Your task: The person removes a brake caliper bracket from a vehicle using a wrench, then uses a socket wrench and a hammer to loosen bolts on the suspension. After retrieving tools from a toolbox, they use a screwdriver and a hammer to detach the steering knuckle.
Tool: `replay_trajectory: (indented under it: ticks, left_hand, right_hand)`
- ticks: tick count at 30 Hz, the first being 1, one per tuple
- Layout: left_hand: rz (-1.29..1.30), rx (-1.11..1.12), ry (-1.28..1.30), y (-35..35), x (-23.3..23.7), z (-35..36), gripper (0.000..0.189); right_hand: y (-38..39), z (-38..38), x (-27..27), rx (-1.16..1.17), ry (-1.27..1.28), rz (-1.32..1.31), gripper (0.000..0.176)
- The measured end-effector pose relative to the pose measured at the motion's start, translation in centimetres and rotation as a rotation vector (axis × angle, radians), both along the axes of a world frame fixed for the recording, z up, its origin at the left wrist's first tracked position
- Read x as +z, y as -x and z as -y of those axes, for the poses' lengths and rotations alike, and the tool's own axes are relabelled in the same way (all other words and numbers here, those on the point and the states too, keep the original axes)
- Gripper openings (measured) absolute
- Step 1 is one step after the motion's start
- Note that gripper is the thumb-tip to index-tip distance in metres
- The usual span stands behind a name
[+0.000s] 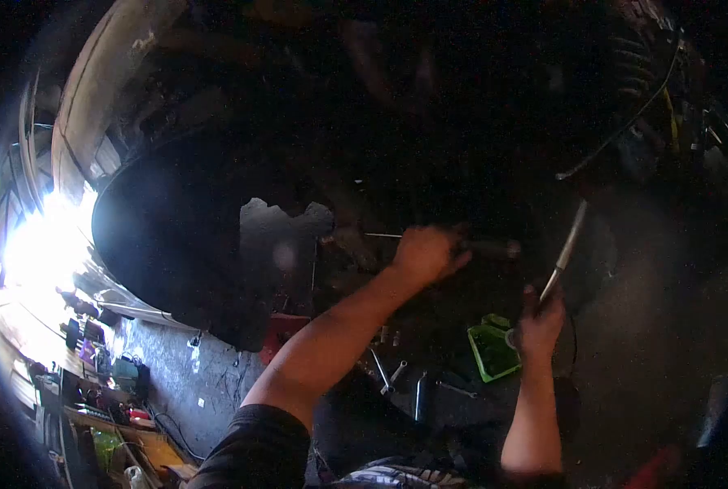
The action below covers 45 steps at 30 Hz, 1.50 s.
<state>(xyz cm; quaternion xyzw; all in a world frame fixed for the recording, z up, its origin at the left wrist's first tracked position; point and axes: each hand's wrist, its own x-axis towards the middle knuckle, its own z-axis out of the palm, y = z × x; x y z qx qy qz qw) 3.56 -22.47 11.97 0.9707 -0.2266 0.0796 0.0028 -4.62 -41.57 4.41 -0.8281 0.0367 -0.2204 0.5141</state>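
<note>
Near the middle of the head view, my left hand (pixel 427 254) is closed around something dark that I cannot make out. A thin bright rod (pixel 382 235) sticks out to its left, toward dark vehicle parts. My right hand (pixel 540 328), further right and lower, is wrapped round the lower end of a pale metal bar (pixel 571 238) that points up and slightly right. Just left of that hand lies a green tray (pixel 484 355). Shadow hides most of the parts in front of my hands.
On the floor below lie wrenches (pixel 395 373) and a metal cylinder (pixel 420 397). A red object (pixel 281 336) is beside my left forearm. A cable (pixel 624 126) hangs at the upper right. Tools and boxes (pixel 127 424) crowd the lower left, under bright light.
</note>
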Motion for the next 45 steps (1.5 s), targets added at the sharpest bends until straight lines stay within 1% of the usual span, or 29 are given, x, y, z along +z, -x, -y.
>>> replay_trajectory:
  ticks: [1,2,5,6,8,9,11,14,15,17,18,19,20,22,24,26,27,28,30,31,32,34,37,39,40,42,43,44,45]
  left_hand:
    - [0.004,-0.001,-0.01,0.0,0.1,0.0,0.043]
    - [0.014,0.0,-0.021,-0.1,0.2,0.1,0.044]
    - [0.051,-0.012,-0.014,0.1,0.0,-0.1,0.044]
    - [0.063,-0.022,-0.003,0.1,-0.2,-0.2,0.044]
    - [-0.021,0.024,0.004,0.1,0.0,0.0,0.046]
    - [-0.057,0.047,0.009,0.1,0.5,0.1,0.047]
    - [-0.02,0.061,0.005,0.0,-0.2,-0.8,0.048]
    - [-0.002,0.073,0.028,-0.4,-1.2,-2.5,0.049]
    - [-0.01,0.079,0.05,0.0,-1.4,-2.9,0.048]
    - [0.193,0.01,0.209,0.9,-1.7,-3.1,0.044]
    - [0.304,-0.015,0.286,1.3,-1.6,-3.1,0.042]
    - [0.216,0.042,0.301,1.5,-1.1,-2.9,0.043]
    - [0.124,0.099,0.318,1.5,-0.7,-2.4,0.045]
    - [0.203,0.029,0.301,0.2,-1.5,-0.3,0.04]
    - [-0.067,0.037,0.189,1.3,1.1,3.0,0.034]
    - [-0.019,-0.089,0.172,2.4,-0.1,5.8,0.024]
    - [0.001,-0.134,0.227,4.0,-0.7,7.0,0.023]
    - [0.023,-0.177,0.28,5.7,-1.1,8.2,0.021]
    - [-0.08,-0.29,0.281,9.4,-0.6,8.7,0.024]
    - [-0.201,-0.258,0.374,11.0,-0.6,8.5,0.025]
    - [-0.32,-0.226,0.47,12.5,-0.9,8.1,0.027]
    - [-0.385,-0.19,0.466,14.5,-3.7,7.7,0.031]
    - [-0.509,-0.125,0.492,17.2,-5.9,4.9,0.034]
    - [-0.573,0.01,0.44,18.6,-7.2,3.1,0.026]
    - [-0.609,0.074,0.412,18.9,-8.1,2.2,0.022]
    - [-0.584,-0.036,0.324,19.1,-12.7,0.3,0.025]
    - [-0.751,0.198,0.531,20.4,-11.1,-1.5,0.026]
    - [-0.763,0.041,0.369,20.1,-15.2,-2.6,0.027]
    - [-0.875,0.125,0.451,20.6,-17.5,-3.9,0.029]
  right_hand:
    - [-0.6,0.0,-1.3,0.002,0.112,-0.032,0.034]
    - [-1.0,-0.2,-1.0,0.005,0.224,-0.058,0.033]
    - [-0.1,0.0,0.8,0.079,0.012,-0.23,0.034]
    - [-0.5,0.3,0.5,0.093,-0.116,-0.178,0.033]
    - [-1.2,1.5,-0.5,0.119,-0.364,-0.085,0.031]
    - [-1.3,1.2,-0.7,0.116,-0.154,-0.073,0.03]
    - [-1.1,-0.2,-1.1,0.113,0.257,-0.042,0.027]
    - [-0.8,-1.1,-2.2,0.002,-0.04,0.096,0.031]
    - [-0.8,-0.4,-1.8,0.064,-0.126,-0.073,0.035]
    - [-1.1,1.6,-0.2,0.193,-0.278,-0.414,0.041]
    - [-1.1,1.4,-0.2,0.173,-0.262,-0.364,0.041]
    - [-0.8,1.1,-0.5,0.156,-0.248,-0.313,0.041]
    - [-0.6,0.8,-1.0,0.154,-0.236,-0.327,0.043]
    - [-0.9,0.2,-2.9,0.164,-0.208,-0.412,0.048]
    - [-2.0,0.5,-7.9,0.223,-0.113,-0.575,0.053]
    - [-4.2,1.2,-16.9,0.309,0.043,-0.737,0.056]
    - [-4.6,1.4,-20.2,0.35,0.119,-0.81,0.054]
    - [-4.4,1.0,-22.2,0.384,0.158,-0.87,0.053]
    - [-3.5,0.5,-25.5,0.417,0.172,-0.969,0.05]
    - [-3.0,0.3,-26.5,0.422,0.156,-1.006,0.048]
    - [-2.5,0.1,-27.4,0.421,0.134,-1.036,0.047]
    - [-2.2,-0.4,-28.3,0.416,0.093,-1.06,0.044]
    - [-2.4,-1.2,-30.0,0.394,0.02,-1.07,0.04]
    - [-3.3,-1.8,-30.2,0.379,-0.03,-1.033,0.038]
    - [-4.4,-2.1,-30.3,0.368,-0.059,-0.999,0.037]
    - [-6.7,-3.1,-29.4,0.343,-0.131,-0.896,0.035]
    - [-8.2,-3.8,-28.6,0.338,-0.17,-0.825,0.034]
    - [-9.8,-4.7,-27.6,0.333,-0.212,-0.733,0.033]
    - [-11.7,-5.6,-26.4,0.346,-0.251,-0.601,0.033]
